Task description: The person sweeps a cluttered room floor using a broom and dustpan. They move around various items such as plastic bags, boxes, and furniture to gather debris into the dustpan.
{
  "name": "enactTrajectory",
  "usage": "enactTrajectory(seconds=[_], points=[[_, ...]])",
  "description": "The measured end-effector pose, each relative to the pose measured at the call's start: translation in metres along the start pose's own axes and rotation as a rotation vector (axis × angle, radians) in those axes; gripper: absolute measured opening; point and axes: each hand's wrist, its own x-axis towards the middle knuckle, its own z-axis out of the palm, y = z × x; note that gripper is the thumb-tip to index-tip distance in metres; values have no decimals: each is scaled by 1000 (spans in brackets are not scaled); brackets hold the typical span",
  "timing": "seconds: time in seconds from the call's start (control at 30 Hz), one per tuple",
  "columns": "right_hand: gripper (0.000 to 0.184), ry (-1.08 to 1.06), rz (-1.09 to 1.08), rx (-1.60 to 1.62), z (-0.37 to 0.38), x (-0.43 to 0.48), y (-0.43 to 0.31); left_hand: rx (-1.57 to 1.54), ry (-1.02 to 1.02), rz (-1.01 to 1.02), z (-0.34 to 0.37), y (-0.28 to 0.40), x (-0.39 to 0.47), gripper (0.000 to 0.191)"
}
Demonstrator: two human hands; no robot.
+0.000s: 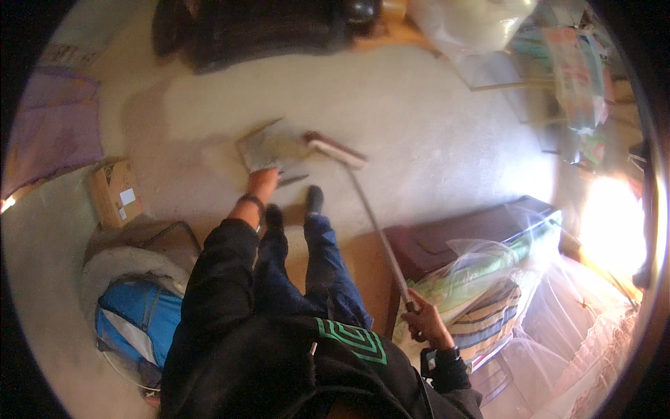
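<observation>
My left hand (pixel 263 182) reaches down near my feet and grips what looks like the handle of a dustpan (pixel 257 149). The pan is blurred, with its wide side turned toward the broom. In my right hand (pixel 429 320) is the end of a long broom handle (pixel 378 225), which slants away to the floor. At its far end the broom head (pixel 337 150), dark with a pale band, rests on or just above the floor, right of the pan. Whether any sweepings lie between them is too blurred to tell.
A cardboard box (pixel 116 194) stands at the left, near a purple cloth (pixel 57 120). A blue bag (pixel 138 319) sits behind my left arm. Right of my legs are a dark chest (pixel 434 243) and sheer netting (pixel 555 314). A dark piece of furniture (pixel 261 31) borders the far side.
</observation>
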Motion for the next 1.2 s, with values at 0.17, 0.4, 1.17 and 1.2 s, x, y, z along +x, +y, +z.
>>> enactTrajectory(seconds=[0.17,0.4,1.17,1.2], points=[[56,140,-102,121,-43,61,-11,31,64,52,5,-4,1,15],[39,117,-236,313,-6,151,-5,156,30,11,7,-3,4,16],[12,90,-224,627,-118,163,105,123,-118,-47,-19,2,-18,25],[7,59,-242,575,-143,194,114,120,-118,-70,-17,3,-16,25]])
